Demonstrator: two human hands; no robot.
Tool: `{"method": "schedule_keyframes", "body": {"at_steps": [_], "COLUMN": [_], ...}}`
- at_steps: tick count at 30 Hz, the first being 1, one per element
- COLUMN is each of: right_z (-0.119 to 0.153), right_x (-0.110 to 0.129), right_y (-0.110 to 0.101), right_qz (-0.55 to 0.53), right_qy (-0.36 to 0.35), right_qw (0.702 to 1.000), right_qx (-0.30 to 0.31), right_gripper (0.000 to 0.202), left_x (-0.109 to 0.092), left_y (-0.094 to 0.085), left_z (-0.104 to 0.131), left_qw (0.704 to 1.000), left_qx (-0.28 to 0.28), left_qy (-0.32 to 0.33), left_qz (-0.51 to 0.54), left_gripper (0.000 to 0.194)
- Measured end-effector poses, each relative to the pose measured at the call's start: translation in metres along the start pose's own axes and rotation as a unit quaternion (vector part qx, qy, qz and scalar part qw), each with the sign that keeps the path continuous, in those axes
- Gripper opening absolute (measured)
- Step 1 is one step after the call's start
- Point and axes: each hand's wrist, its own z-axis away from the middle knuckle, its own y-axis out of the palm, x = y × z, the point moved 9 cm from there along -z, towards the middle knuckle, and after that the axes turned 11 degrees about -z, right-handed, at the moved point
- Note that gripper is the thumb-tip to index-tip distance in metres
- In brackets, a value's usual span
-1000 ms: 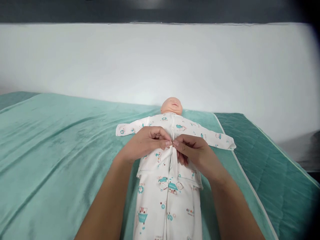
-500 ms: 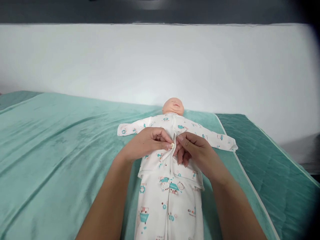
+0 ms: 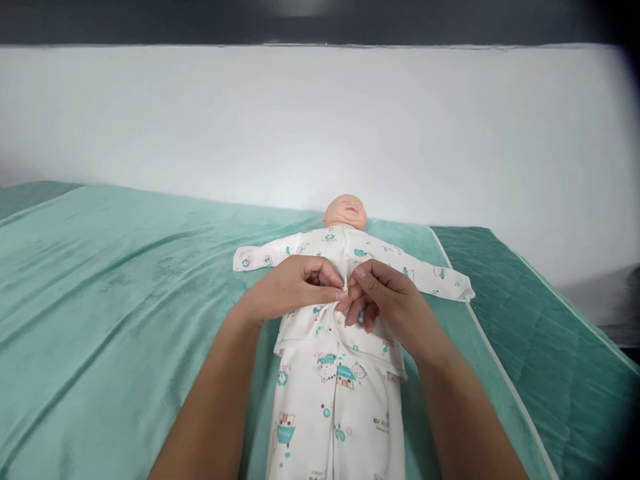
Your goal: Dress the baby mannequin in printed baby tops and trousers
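Note:
A baby doll (image 3: 346,211) lies on its back in a white printed jacket (image 3: 310,328) with both sleeves spread wide, above matching white trousers (image 3: 305,407). My left hand (image 3: 305,285) pinches the jacket's front edge at the chest, near a small pale button that is mostly covered by fingertips. Close beside it, my right hand (image 3: 383,292) grips the opposite front edge between thumb and forefinger, its other fingers curled over the cloth. The fingertips of both hands nearly touch at the middle of the jacket.
A light green blanket (image 3: 125,300) with creases lies under the doll. Darker green quilted bedding (image 3: 545,340) shows at the right. Behind the bed stands a white wall (image 3: 300,120) with a dark band on top.
My right fingers have moved slightly left, closer to my left fingertips. The button, visible before, is now mostly covered, and the cloth below is bunched more.

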Motion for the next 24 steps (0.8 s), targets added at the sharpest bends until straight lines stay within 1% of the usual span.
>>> {"method": "schedule_keyframes", "body": {"at_steps": [9,13,18,24], "right_z": [0.0007,0.0008,0.0003,-0.0006], "right_x": [-0.0011,-0.0014,-0.0018,-0.0034], "right_y": [-0.0001,0.0001,0.0002,0.0005], "right_qz": [0.014,0.020,0.019,0.015], "right_qy": [0.005,0.009,0.010,0.009], "right_qw": [1.000,1.000,1.000,1.000], "right_qx": [-0.005,-0.006,-0.006,0.000], "right_gripper": [0.029,0.030,0.030,0.030], "left_x": [-0.0024,-0.0019,-0.0009,-0.0017], "left_y": [-0.0021,-0.0027,-0.0015,-0.0042], "left_z": [-0.0013,-0.0021,-0.0018,-0.0018], "left_qw": [0.999,0.999,0.999,0.999], "left_qx": [-0.020,-0.026,-0.021,-0.038], "left_qy": [0.014,0.016,0.006,0.001], "left_qz": [-0.033,-0.036,-0.036,-0.003], "left_gripper": [0.004,0.007,0.005,0.012]}}
